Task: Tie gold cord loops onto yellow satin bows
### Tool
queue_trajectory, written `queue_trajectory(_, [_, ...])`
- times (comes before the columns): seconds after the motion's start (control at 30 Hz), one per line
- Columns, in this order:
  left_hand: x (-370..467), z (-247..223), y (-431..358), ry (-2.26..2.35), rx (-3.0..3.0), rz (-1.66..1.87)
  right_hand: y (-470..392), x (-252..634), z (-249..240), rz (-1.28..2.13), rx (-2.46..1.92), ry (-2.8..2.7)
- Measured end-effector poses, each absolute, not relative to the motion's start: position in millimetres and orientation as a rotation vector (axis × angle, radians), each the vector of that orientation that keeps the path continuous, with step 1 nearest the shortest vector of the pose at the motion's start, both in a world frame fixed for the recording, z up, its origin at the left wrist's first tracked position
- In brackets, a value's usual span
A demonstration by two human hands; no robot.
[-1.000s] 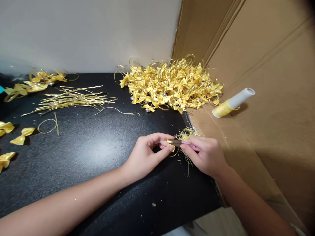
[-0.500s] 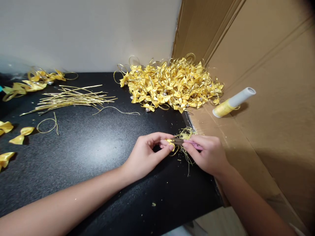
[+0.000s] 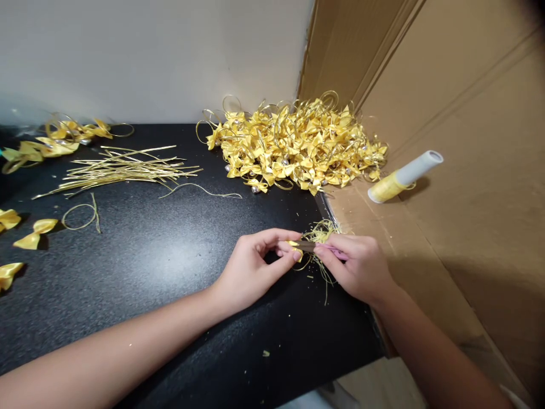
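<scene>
My left hand point(image 3: 259, 261) pinches a small yellow satin bow point(image 3: 293, 244) between thumb and fingers. Most of the bow is hidden by the fingertips. My right hand point(image 3: 360, 267) is closed on thread snips point(image 3: 338, 251) with a pink handle. Their dark blades point(image 3: 307, 246) point left and touch or overlap the bow; I cannot tell which. Just behind the blades lies a tangle of thin yellow thread offcuts point(image 3: 323, 232) on the black table point(image 3: 170, 318), close to its right edge.
A big heap of yellow bows point(image 3: 293, 145) with gold loops and small bells stands at the back. Gold ties point(image 3: 123, 170) lie to the left, near a looped cord point(image 3: 80, 217) and loose bows point(image 3: 37, 234). A spool of yellow thread point(image 3: 389, 187) stands on cardboard at right.
The blades of the snips look closer together than before. Both hands keep nearly the same place, and the view has shifted very slightly.
</scene>
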State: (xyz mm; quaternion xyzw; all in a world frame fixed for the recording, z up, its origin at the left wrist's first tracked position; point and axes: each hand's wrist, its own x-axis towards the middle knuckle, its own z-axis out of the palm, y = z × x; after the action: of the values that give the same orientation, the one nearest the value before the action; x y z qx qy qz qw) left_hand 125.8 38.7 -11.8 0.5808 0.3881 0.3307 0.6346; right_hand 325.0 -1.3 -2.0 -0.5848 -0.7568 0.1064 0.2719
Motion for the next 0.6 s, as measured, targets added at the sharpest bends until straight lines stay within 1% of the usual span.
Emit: queue_trajectory(0.6, [126.5,-11.6,38.9,0.893,1.338,0.742,-0.4,323.0,-1.3,0.250,-1.545,-2.038])
